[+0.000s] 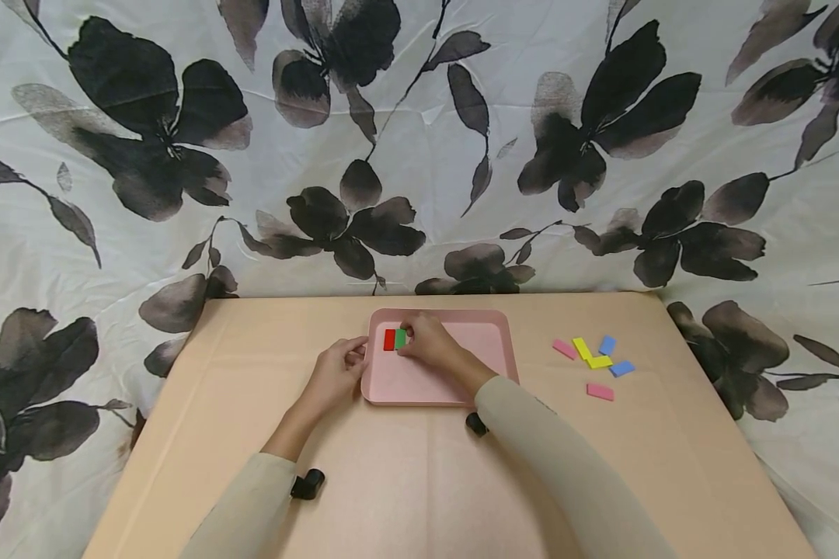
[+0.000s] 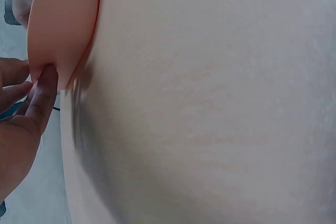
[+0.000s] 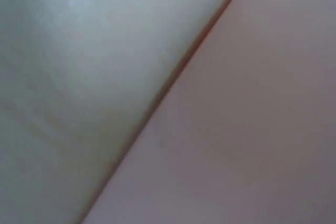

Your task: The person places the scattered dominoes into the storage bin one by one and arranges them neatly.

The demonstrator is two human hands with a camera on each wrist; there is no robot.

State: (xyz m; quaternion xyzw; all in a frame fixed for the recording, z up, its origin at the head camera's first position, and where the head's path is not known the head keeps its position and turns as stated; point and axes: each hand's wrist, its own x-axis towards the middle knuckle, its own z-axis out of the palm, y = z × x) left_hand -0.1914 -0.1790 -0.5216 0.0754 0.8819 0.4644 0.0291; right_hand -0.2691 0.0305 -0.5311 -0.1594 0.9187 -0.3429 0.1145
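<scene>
A pink tray (image 1: 419,380) lies on the tan table (image 1: 391,489). In its far left corner a red piece (image 1: 389,339) and a green piece (image 1: 400,338) lie side by side, touching. My right hand (image 1: 411,339) reaches over the tray, its curled fingertips on the green piece and partly hiding it. My left hand (image 1: 352,357) grips the tray's left rim. In the left wrist view that hand (image 2: 37,85) pinches the tray's rim (image 2: 63,24) between fingers and thumb. The right wrist view shows only blurred pink and pale surfaces.
To the right of the tray several loose flat pieces lie on the table: a pink one (image 1: 565,348), a yellow L (image 1: 590,354), two blue ones (image 1: 607,345) (image 1: 621,368), another pink one (image 1: 600,392). A floral cloth (image 1: 419,155) hangs behind and round the table.
</scene>
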